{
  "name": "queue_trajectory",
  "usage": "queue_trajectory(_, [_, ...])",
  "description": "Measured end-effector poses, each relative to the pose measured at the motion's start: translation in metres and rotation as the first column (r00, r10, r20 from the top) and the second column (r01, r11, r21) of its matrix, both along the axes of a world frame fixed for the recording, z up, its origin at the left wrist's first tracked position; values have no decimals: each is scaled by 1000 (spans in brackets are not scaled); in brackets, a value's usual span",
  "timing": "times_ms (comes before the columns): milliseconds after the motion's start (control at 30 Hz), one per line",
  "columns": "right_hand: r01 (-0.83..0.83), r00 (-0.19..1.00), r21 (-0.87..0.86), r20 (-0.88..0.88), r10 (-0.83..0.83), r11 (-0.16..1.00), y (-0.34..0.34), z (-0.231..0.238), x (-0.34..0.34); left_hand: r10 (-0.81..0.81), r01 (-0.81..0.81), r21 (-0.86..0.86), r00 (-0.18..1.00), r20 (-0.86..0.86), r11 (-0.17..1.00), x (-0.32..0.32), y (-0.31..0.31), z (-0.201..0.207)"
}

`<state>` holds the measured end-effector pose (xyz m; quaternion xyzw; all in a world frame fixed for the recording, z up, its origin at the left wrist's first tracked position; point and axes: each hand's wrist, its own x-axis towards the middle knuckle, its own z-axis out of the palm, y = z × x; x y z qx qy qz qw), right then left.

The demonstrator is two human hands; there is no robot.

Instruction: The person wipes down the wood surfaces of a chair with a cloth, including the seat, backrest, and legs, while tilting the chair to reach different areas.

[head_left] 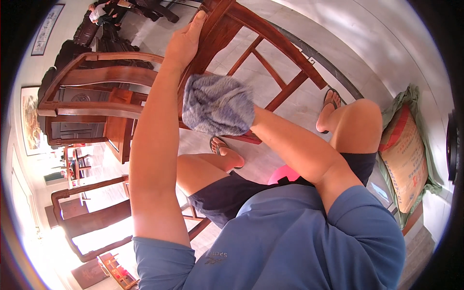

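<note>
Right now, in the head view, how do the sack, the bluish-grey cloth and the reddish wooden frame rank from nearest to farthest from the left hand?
1. Wooden frame: touching the left hand.
2. Cloth: lower and slightly right.
3. Sack: far right.

On your shirt (290, 237): small dark emblem on chest, short dark lettering right beside it. On sack (403, 159) to your right: several rows of printed characters, mostly dark, plus red mark, running at slant to you, partly blurred. On framed sign (47, 30), upper left wall: line of dark characters on pale ground, too small for you to make out.
</note>
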<state>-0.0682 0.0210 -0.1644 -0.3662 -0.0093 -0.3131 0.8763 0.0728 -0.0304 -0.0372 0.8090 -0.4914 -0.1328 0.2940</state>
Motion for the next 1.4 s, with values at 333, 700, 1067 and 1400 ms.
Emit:
queue_trajectory(333, [458, 883, -405, 101, -459, 791, -73, 42, -30, -60, 55, -73, 996, -69, 996, 22, 10, -8])
queue_trajectory(700, [307, 898, -803, 66, -435, 512, 67, -6, 44, 77, -83, 74, 994, 75, 994, -9, 0, 2])
queue_trajectory(1067, [370, 903, -583, 43, -428, 723, -44, 20, 16, 23, -29, -41, 992, -124, 999, 7, 11, 2])
queue_trajectory(1400, [362, 190, -877, 400, -897, -315, -91, 16, -11, -31, 19, -59, 976, -218, 998, 9, 3, -7])
